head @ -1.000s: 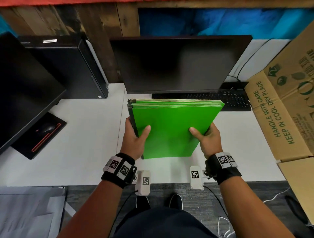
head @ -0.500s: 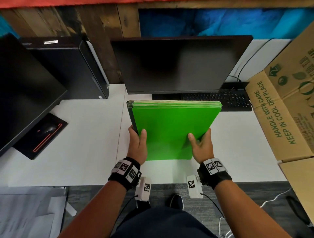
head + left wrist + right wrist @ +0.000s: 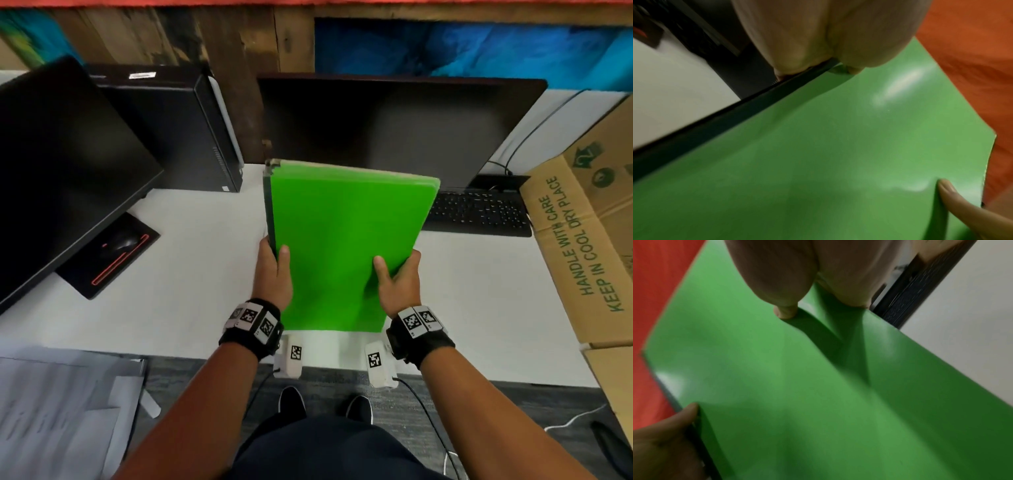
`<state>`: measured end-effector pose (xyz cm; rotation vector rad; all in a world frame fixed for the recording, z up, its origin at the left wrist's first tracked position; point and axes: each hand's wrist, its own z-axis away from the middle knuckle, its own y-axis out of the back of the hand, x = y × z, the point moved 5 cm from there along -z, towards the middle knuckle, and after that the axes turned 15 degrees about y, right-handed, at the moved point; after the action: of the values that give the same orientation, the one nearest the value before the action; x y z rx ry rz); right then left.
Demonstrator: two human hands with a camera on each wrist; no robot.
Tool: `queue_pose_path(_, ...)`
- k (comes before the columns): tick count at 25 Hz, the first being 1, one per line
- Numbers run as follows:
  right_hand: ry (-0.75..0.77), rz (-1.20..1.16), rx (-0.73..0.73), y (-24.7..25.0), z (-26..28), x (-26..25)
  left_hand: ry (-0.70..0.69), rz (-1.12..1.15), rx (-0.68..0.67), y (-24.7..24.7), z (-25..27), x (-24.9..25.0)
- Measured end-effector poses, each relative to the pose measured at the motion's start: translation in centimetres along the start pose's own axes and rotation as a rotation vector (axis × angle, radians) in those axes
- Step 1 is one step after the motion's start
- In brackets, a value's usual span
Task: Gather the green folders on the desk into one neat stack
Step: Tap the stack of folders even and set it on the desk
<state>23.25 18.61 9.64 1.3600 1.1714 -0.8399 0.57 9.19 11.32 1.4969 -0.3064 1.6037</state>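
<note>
Left hand (image 3: 274, 274), right hand (image 3: 399, 286) pinch green folders (image 3: 342, 240); fingers underneath hidden.

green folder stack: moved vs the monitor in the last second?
Yes. The green folder stack has tipped: its top edge now slants down to the right and overlaps the monitor, gripped by left hand and right hand.

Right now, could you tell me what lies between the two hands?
The folders: the left hand grips one side, the right hand the other, clearest in the head view.
</note>
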Motion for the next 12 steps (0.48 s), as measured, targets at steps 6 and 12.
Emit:
queue_pose_path(6,-0.190,0.057,-0.189,-12.6,-0.1,-2.5,0.154,-0.169,0.319,9.9,-7.4,-3.0)
queue_pose_path(12,-0.400,0.232,-0.445,-24.4,0.8,-0.5,0.514,-0.121,0.495,16.7,-13.1,-12.2)
